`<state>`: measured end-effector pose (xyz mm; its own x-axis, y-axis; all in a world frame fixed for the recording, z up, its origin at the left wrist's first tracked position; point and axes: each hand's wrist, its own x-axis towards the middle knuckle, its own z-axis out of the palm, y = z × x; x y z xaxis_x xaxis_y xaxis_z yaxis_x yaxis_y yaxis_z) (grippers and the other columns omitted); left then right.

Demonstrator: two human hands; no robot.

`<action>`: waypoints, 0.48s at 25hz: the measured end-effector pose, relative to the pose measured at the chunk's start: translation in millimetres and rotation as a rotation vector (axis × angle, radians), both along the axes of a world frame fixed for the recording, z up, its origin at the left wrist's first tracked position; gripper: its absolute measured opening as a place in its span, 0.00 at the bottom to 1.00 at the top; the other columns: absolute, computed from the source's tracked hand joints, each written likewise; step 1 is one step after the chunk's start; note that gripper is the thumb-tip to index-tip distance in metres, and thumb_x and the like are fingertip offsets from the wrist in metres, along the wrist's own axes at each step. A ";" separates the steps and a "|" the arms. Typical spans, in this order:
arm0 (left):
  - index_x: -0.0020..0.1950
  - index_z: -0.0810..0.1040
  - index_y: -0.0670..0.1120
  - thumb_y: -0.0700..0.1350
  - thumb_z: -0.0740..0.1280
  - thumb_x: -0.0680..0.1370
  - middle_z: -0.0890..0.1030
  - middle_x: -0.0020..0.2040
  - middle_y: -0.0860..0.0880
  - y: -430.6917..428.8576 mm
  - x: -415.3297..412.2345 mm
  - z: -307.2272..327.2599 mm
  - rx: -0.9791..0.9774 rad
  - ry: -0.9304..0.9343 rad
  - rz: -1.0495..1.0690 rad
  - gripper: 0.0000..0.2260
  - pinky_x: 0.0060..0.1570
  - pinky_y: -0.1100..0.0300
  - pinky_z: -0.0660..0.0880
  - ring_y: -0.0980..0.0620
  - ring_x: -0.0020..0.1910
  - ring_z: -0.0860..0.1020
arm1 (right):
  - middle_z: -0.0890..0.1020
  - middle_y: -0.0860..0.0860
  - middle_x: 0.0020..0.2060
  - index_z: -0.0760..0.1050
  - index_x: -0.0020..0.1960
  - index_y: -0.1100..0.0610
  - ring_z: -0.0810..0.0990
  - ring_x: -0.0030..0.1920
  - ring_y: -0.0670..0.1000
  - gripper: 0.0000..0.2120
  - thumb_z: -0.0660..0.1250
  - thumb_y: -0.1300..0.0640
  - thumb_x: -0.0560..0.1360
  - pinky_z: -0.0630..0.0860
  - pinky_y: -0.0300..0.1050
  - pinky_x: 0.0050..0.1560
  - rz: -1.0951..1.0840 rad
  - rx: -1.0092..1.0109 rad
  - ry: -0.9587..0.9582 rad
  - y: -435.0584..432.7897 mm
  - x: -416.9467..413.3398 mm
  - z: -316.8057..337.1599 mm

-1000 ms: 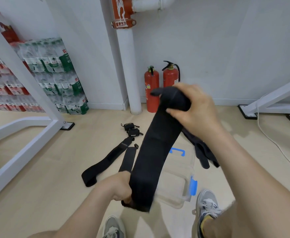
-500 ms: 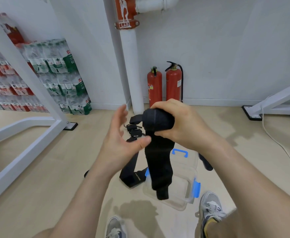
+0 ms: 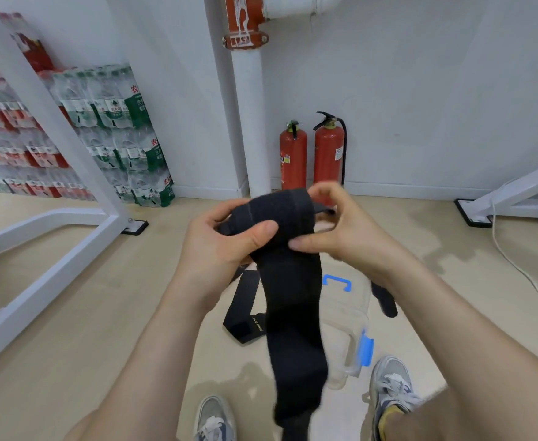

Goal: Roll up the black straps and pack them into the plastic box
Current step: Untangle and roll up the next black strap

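Observation:
A wide black strap is partly rolled at chest height, its loose tail hanging down toward my shoes. My left hand grips the roll from the left, thumb across its front. My right hand pinches the roll from the right, fingers arched over the top. Below and behind the tail sits the clear plastic box with blue latches on the floor. Another black strap lies flat to the box's left, and part of a further black strap shows to its right.
Two red fire extinguishers stand at the wall beside a white pipe. Stacked bottled-water packs and a white metal frame fill the left. A white cable and another frame foot lie at right. My shoes are near the box.
My left hand, apart from the strap half a second ago, now grips the roll. The roll has grown wider and both hands hold it together; the hanging tail swings lower.

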<state>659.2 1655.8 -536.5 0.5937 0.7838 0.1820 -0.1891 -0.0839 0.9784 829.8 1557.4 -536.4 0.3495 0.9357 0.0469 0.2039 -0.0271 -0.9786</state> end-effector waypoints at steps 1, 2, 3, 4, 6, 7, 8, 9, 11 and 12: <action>0.53 0.81 0.45 0.43 0.76 0.63 0.86 0.43 0.48 -0.7 -0.4 0.0 -0.039 -0.044 0.016 0.19 0.40 0.55 0.82 0.48 0.44 0.85 | 0.84 0.54 0.53 0.75 0.61 0.51 0.84 0.49 0.53 0.23 0.78 0.59 0.68 0.79 0.44 0.43 0.053 -0.065 0.190 1.9 2.0 -4.5; 0.54 0.81 0.45 0.42 0.76 0.64 0.86 0.43 0.48 -2.3 -0.4 -0.1 -0.046 -0.053 0.033 0.19 0.40 0.55 0.82 0.48 0.44 0.86 | 0.85 0.55 0.52 0.79 0.58 0.54 0.84 0.51 0.56 0.18 0.76 0.58 0.70 0.77 0.49 0.50 0.108 -0.125 0.324 3.9 1.9 -8.9; 0.54 0.81 0.44 0.40 0.76 0.66 0.86 0.43 0.48 -3.5 -0.3 -1.0 -0.027 -0.035 0.050 0.18 0.39 0.55 0.82 0.48 0.44 0.86 | 0.86 0.55 0.49 0.83 0.54 0.54 0.84 0.50 0.57 0.12 0.74 0.57 0.71 0.74 0.50 0.50 0.138 -0.169 0.377 5.4 1.6 -12.2; 0.54 0.81 0.45 0.38 0.76 0.67 0.85 0.43 0.49 -4.7 -0.1 -2.5 0.003 -0.010 0.068 0.16 0.38 0.56 0.82 0.48 0.44 0.85 | 0.86 0.54 0.45 0.84 0.50 0.54 0.84 0.44 0.54 0.06 0.71 0.57 0.74 0.72 0.47 0.43 0.142 -0.207 0.379 6.0 -0.1 -13.5; 0.54 0.81 0.47 0.35 0.77 0.69 0.85 0.44 0.50 -5.9 0.1 -6.6 0.064 0.027 0.100 0.16 0.38 0.56 0.82 0.50 0.45 0.85 | 0.84 0.51 0.38 0.83 0.48 0.54 0.77 0.32 0.47 0.06 0.67 0.58 0.79 0.61 0.37 0.26 0.127 -0.251 0.361 7.1 -1.6 -14.6; 0.54 0.81 0.48 0.35 0.77 0.69 0.85 0.44 0.51 -5.8 0.6 -9.0 0.101 0.034 0.109 0.17 0.39 0.55 0.82 0.50 0.46 0.85 | 0.83 0.49 0.36 0.82 0.48 0.54 0.74 0.29 0.45 0.07 0.65 0.59 0.80 0.57 0.35 0.23 0.130 -0.256 0.360 6.5 -1.5 -14.2; 0.54 0.82 0.48 0.34 0.77 0.68 0.84 0.45 0.53 -6.0 1.4 -10.8 0.144 0.035 0.115 0.18 0.40 0.56 0.82 0.52 0.46 0.84 | 0.81 0.48 0.34 0.81 0.48 0.55 0.72 0.27 0.43 0.08 0.63 0.61 0.81 0.55 0.33 0.21 0.140 -0.253 0.364 5.6 -1.7 -13.8; 0.54 0.82 0.49 0.33 0.77 0.68 0.84 0.45 0.55 -6.7 2.4 -12.1 0.192 0.033 0.118 0.19 0.42 0.58 0.81 0.54 0.47 0.84 | 0.80 0.48 0.33 0.80 0.48 0.55 0.70 0.26 0.42 0.08 0.63 0.62 0.81 0.55 0.33 0.21 0.155 -0.237 0.367 4.5 -2.0 -13.4; 0.52 0.81 0.50 0.29 0.77 0.67 0.83 0.44 0.60 -7.7 4.8 -14.6 0.281 0.032 0.127 0.21 0.44 0.66 0.78 0.60 0.46 0.82 | 0.78 0.48 0.34 0.80 0.49 0.56 0.69 0.28 0.42 0.08 0.64 0.65 0.80 0.57 0.32 0.22 0.176 -0.208 0.386 2.7 -4.2 -12.3; 0.51 0.81 0.51 0.28 0.76 0.66 0.83 0.44 0.62 -8.1 6.1 -15.5 0.312 0.033 0.136 0.22 0.44 0.69 0.77 0.62 0.46 0.81 | 0.78 0.48 0.35 0.80 0.50 0.55 0.69 0.29 0.42 0.07 0.65 0.66 0.78 0.57 0.32 0.22 0.185 -0.198 0.409 1.9 -5.4 -11.5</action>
